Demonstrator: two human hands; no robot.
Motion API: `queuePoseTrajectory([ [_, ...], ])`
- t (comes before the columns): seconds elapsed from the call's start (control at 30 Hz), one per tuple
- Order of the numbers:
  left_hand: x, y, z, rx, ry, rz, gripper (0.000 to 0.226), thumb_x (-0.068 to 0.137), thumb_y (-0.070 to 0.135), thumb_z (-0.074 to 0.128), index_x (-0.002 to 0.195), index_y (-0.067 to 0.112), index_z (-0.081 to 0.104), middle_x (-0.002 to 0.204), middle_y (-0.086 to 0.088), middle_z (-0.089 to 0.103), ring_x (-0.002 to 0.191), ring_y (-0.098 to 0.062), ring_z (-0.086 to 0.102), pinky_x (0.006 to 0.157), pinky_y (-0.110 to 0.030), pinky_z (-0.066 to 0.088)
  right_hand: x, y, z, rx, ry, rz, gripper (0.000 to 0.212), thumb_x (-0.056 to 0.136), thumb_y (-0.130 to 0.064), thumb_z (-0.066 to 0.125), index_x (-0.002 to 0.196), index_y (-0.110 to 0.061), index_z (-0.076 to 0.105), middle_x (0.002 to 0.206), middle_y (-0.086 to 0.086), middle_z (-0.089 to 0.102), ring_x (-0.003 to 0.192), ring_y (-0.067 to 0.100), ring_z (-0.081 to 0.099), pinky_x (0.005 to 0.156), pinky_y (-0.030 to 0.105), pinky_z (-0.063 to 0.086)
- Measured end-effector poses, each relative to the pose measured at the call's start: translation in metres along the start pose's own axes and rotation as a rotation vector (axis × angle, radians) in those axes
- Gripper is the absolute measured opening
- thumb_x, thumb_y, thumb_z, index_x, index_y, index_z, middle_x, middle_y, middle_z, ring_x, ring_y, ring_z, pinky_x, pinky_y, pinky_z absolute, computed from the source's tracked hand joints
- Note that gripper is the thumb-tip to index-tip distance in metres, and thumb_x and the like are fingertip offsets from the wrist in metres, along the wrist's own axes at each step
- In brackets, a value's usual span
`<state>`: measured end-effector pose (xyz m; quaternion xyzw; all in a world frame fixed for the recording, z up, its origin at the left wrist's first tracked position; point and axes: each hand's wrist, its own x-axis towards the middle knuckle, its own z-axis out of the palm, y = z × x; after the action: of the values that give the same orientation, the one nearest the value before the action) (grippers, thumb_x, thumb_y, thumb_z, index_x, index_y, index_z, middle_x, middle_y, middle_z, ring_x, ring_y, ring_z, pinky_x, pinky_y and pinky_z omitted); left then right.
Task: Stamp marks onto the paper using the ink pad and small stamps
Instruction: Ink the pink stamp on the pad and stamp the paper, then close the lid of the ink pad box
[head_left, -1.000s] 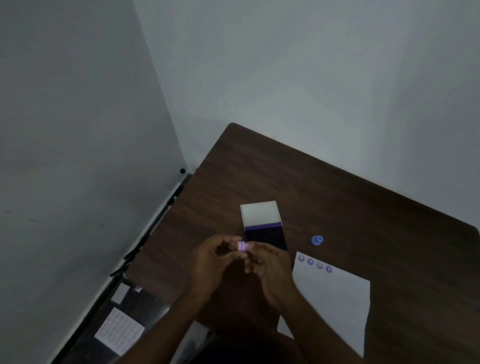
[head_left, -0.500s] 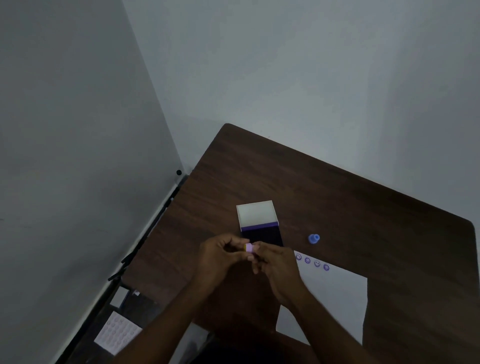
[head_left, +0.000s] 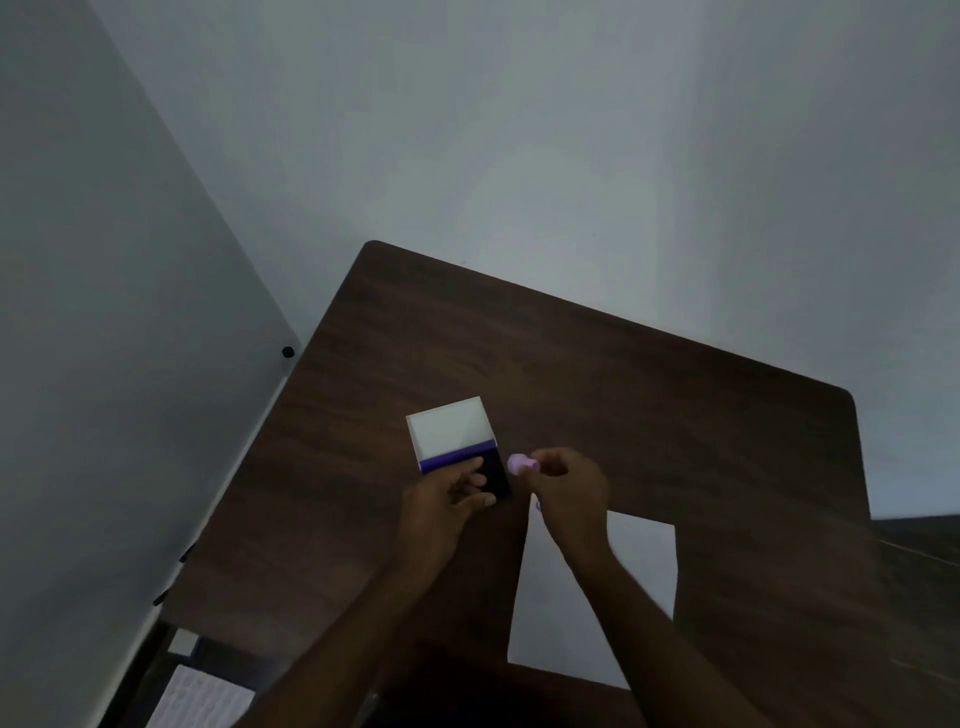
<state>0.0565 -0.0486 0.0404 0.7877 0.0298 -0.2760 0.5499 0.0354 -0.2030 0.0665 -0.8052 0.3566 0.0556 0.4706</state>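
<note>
My right hand (head_left: 566, 486) pinches a small pink stamp (head_left: 520, 462) and holds it in the air just right of the ink pad. The ink pad (head_left: 496, 475) lies open on the brown table (head_left: 675, 415), its dark pad toward me and its white lid (head_left: 449, 428) folded back beyond it. My left hand (head_left: 447, 499) lies over the near left part of the pad, fingers loosely bent; whether it holds anything I cannot tell. A white paper (head_left: 613, 597) lies to the right, partly under my right forearm; most of its stamped marks are hidden by my hand.
The table stands in a corner between two pale walls. On the floor at lower left lie a printed white sheet (head_left: 200, 701) and a small white card (head_left: 183, 642).
My hands have come apart: the right one carried the pink stamp to the right of the ink pad, the left one dropped onto the pad. The view swung, and the blue stamp is out of sight.
</note>
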Motion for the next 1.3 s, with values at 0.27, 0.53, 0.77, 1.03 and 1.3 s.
queuePoseTrajectory([
  [0.27,0.031,0.008,0.027,0.149,0.045,0.059,0.04,0.082,0.016,0.07,0.122,0.017,0.062,0.102,0.005,0.067,0.087,-0.001,0.06,0.072,-0.005,0.044,0.041,0.017,-0.017,-0.689,-0.059,-0.411,0.02,0.093,-0.019,0.051,0.095,-0.011,0.069,0.094,0.008,0.07,0.092,0.021,0.062,0.094,0.036,0.042],
  [0.53,0.043,-0.003,0.031,0.239,0.03,0.037,0.039,0.084,0.024,0.069,0.122,0.02,0.062,0.103,0.007,0.067,0.087,0.003,0.059,0.074,-0.006,0.044,0.065,0.027,-0.001,-0.832,-0.053,-0.284,0.022,0.091,-0.038,0.051,0.093,-0.021,0.064,0.102,0.001,0.064,0.109,0.02,0.052,0.095,0.038,0.042],
  [0.77,0.045,-0.005,0.027,0.232,0.108,0.051,0.032,0.086,0.024,0.067,0.118,0.019,0.065,0.107,0.003,0.069,0.092,-0.004,0.061,0.086,-0.017,0.047,0.071,0.034,0.007,-0.886,-0.009,-0.314,0.028,0.093,-0.039,0.046,0.1,-0.018,0.064,0.109,0.003,0.062,0.111,0.02,0.048,0.095,0.038,0.04],
  [1.03,0.043,-0.015,-0.001,0.149,0.204,-0.023,0.024,0.09,0.028,0.061,0.113,0.025,0.066,0.109,0.007,0.069,0.098,-0.005,0.062,0.09,-0.034,0.054,0.067,0.035,0.003,-0.7,0.035,-0.323,0.032,0.087,-0.041,0.055,0.11,-0.02,0.058,0.115,0.002,0.055,0.108,0.018,0.048,0.09,0.033,0.041],
  [1.3,0.053,-0.024,-0.037,0.047,0.412,-0.137,0.029,0.094,0.013,0.049,0.116,0.025,0.063,0.123,0.005,0.061,0.112,-0.01,0.056,0.092,-0.029,0.049,0.084,-0.002,0.006,-0.416,-0.181,-0.255,0.034,0.09,-0.008,0.056,0.124,-0.009,0.058,0.128,0.011,0.058,0.123,0.024,0.051,0.108,0.039,0.038],
])
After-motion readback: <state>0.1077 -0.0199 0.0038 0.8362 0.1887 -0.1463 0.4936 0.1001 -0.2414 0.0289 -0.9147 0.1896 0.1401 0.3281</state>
